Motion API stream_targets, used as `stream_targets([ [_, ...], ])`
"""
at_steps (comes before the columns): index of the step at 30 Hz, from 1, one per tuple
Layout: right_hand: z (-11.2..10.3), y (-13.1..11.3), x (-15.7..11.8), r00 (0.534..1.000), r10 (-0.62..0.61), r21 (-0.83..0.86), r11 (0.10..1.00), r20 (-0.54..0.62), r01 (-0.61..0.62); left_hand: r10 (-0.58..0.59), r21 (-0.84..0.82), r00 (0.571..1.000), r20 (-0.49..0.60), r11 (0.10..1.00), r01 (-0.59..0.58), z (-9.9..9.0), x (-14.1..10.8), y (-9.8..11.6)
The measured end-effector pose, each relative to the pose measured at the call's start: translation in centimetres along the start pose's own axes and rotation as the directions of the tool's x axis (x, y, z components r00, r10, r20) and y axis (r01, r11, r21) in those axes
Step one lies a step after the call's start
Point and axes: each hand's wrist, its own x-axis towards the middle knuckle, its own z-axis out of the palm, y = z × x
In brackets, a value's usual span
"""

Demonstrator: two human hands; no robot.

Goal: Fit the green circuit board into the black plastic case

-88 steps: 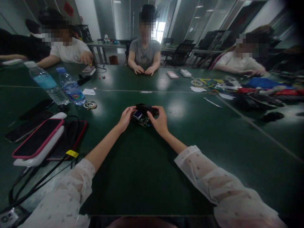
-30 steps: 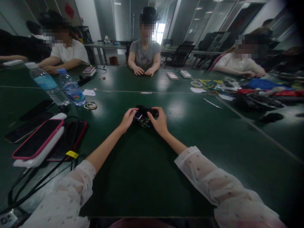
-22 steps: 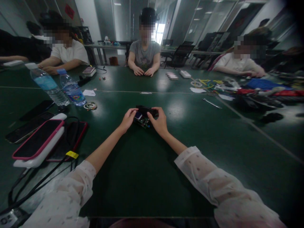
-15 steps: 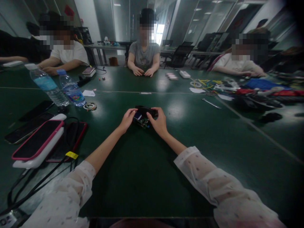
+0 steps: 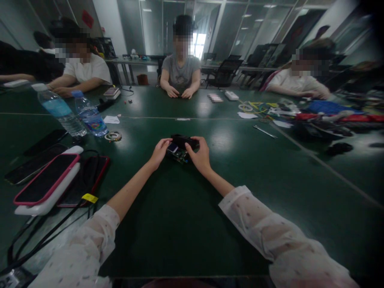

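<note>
Between my two hands, over the middle of the green table, is a small electronic device: a circuit board with a little rectangular screen at its left and a black casing part along its far side. My left hand pinches the device's left end, thumb and fingertips close to the screen. On the right, my right hand curls round the casing, its thumb on the near face. Several of its fingertips are hidden behind the device. Whether the casing is joined to the board I cannot tell.
Phones and black cables lie at the left, below two water bottles. A wrench rests at the right, before tangled wires and a blue item. People sit across the table.
Both hands keep their hold on the device, which is tilted slightly differently. The camera view has shifted a little, so the far side of the room sits lower.
</note>
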Motion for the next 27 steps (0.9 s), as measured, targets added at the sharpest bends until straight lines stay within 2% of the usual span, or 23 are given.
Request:
stream_targets([
  [16,-0.4,-1.0,-0.1,0.997,-0.067,0.004,0.998,-0.048,0.067,-0.135,-0.230,0.990,-0.031,0.965,0.125,-0.3,0.1,0.3],
  [21,-0.6,-1.2,-0.3,0.991,-0.121,-0.012,0.993,-0.057,0.121,-0.178,-0.323,0.984,-0.018,0.932,0.163,-0.4,0.1,0.8],
  [27,-0.4,-1.2,-0.5,0.975,-0.206,-0.035,0.978,-0.087,0.204,-0.203,-0.371,0.979,-0.013,0.910,0.183,-0.6,0.6,0.3],
])
